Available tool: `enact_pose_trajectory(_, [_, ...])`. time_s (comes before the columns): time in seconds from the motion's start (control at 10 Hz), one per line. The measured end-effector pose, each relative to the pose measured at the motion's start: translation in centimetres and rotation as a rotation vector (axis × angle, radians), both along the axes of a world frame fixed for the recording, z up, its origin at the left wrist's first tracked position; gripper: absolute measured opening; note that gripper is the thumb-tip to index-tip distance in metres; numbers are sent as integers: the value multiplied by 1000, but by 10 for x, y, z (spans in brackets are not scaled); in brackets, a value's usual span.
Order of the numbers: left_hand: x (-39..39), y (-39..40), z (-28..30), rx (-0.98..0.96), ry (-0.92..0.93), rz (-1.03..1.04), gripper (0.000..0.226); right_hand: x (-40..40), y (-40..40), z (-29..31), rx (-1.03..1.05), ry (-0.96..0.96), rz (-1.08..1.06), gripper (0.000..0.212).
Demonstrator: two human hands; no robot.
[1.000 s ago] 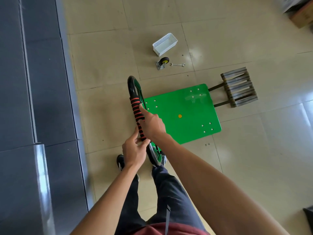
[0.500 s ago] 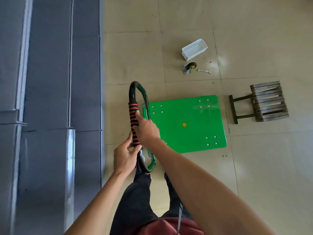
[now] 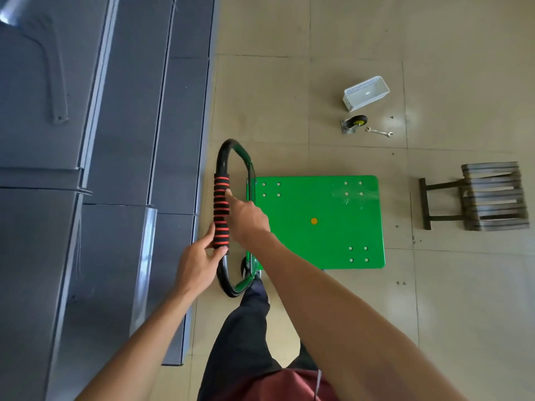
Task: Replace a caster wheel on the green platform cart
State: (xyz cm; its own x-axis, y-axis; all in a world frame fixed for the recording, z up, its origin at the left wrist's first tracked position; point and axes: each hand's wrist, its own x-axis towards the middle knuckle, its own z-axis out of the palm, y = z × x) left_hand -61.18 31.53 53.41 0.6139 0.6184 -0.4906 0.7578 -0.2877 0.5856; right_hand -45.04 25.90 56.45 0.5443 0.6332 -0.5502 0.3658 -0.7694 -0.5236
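The green platform cart stands on the tiled floor with its deck facing up. Its black loop handle rises at the left end and carries a black and orange foam grip. My left hand is closed around the lower end of that grip. My right hand holds the handle just above it, thumb along the grip. A loose caster wheel with a yellow hub lies on the floor beyond the cart. A small wrench lies right beside it.
A white perforated basket sits on the floor behind the caster. A low slatted stool lies right of the cart. Grey metal cabinets run along the left side. My dark trouser legs stand just behind the handle.
The cart has swung round and now lies square to the floor tiles, with both hands keeping hold of the handle. The view has shifted, so the cabinets fill more of the left.
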Motion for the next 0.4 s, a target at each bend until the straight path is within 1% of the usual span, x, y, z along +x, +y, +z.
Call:
enact_pose_trajectory(0.1, [1, -3, 8, 57, 60, -50, 67, 12, -15, 3, -20, 76, 23, 50])
enact_pose_trajectory(0.2, [4, -7, 13, 99, 95, -98, 65, 28, -37, 4, -38, 154, -16, 42])
enact_pose_trajectory(0.3, [5, -10, 24, 133, 80, -122, 62, 50, -64, 21, -1, 179, -52, 38])
enact_pose_trajectory(0.4, [19, -4, 30, 198, -25, -28, 50, 79, -106, 53, 99, 178, -171, 34])
